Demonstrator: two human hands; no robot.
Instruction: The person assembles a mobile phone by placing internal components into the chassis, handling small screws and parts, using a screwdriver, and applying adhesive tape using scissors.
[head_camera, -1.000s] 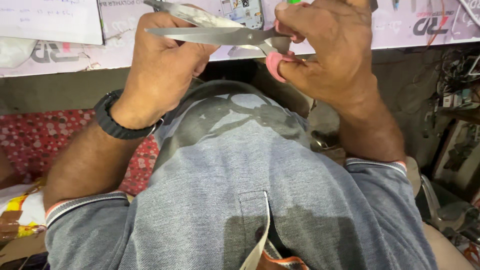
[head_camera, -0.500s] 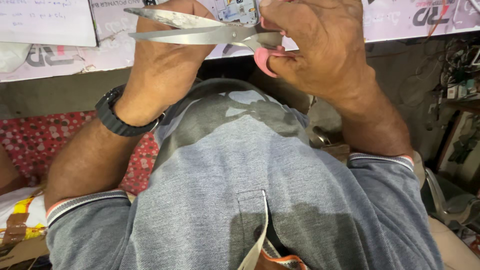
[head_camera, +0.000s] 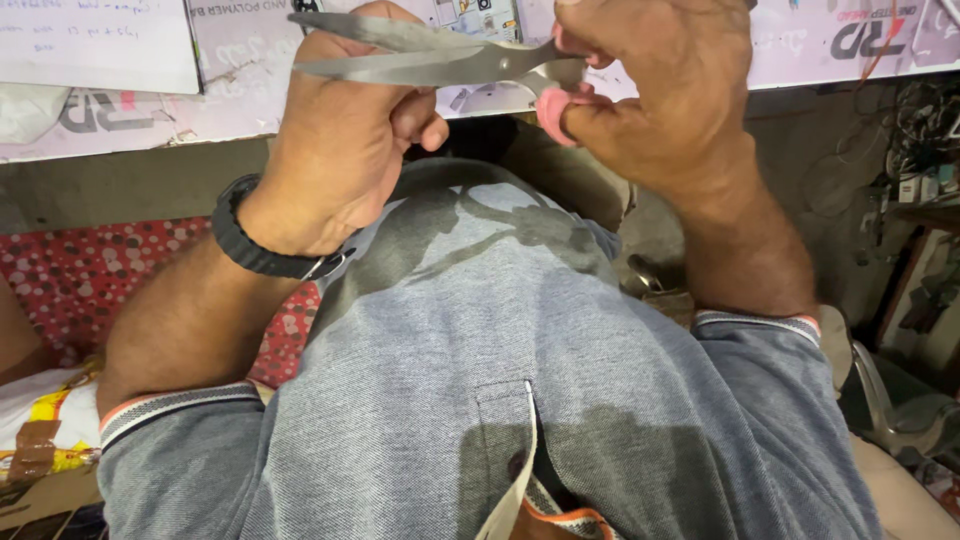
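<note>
Head view, looking down the person's own chest: both hands are raised in front of the grey polo shirt (head_camera: 520, 330), near the top edge of the frame. The right hand (head_camera: 665, 95) grips the pink handles (head_camera: 555, 110) of a pair of scissors (head_camera: 440, 60), fingers threaded through the loops and clenched around them; one pink loop shows below the knuckles. The steel blades (head_camera: 400, 55) run leftward from that hand, parted a little into a narrow V, with the tips reaching past the left hand. The left hand (head_camera: 345, 140) sits just behind and under the blades, curled into a loose fist with its fingers folded in; it touches or nearly touches the lower blade, and whether anything is pinched inside that fist cannot be told. A black wristband (head_camera: 262, 250) wraps the left wrist.

So the scissors are held up in the air between the two hands, level, well above the lap.

Beyond the hands, white printed sheets (head_camera: 100, 50) lie across a counter (head_camera: 130, 185) at the top of the picture. To the left, a red cloth with pale dots (head_camera: 80, 280) spreads out, and a yellow and white wrapper (head_camera: 40, 430) sits at the lower left corner. On the right, dark clutter and wires (head_camera: 920, 130) fill a shadowed corner
</note>
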